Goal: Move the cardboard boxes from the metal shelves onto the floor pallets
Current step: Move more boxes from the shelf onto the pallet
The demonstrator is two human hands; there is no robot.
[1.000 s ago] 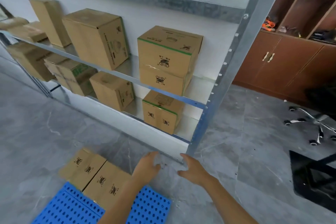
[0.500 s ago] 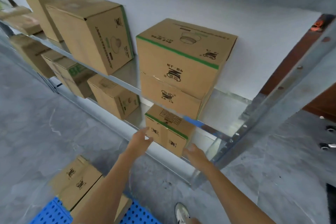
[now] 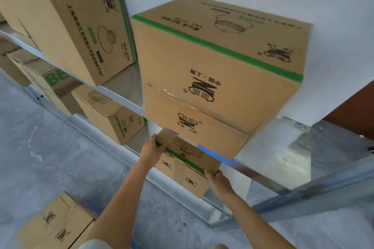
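The small cardboard box [image 3: 182, 166] is sitting on the lower shelf [image 3: 139, 152], right at its front lip, directly under the metal beam [image 3: 263, 172] of the shelf above. Only a narrow gap is showing between its top flap and that beam, so the free room is lying forward, towards the grey marbled floor [image 3: 50, 157]. To its left a neighbouring carton [image 3: 109, 115] is standing apart from it; to its right the shelf is running open up to the galvanised upright [image 3: 323, 190].

Half a second ago the left fingertips were only brushing the box's top corner and the right hand was still short of it. Now the left hand [image 3: 150, 150] is clamping the upper left corner, fingers curled over the green tape, and the right hand [image 3: 219, 183] is gripping the right front corner, its fingers wrapping behind the edge. The box seems to be jutting slightly past the lip, though the angle is making that hard to judge.

Above, two plain brown corrugated boxes are standing stacked, the green-taped top carton [image 3: 218, 62] on the lower carton [image 3: 194, 127]. Two flat printed boxes [image 3: 54, 226] are lying on the floor at lower left.
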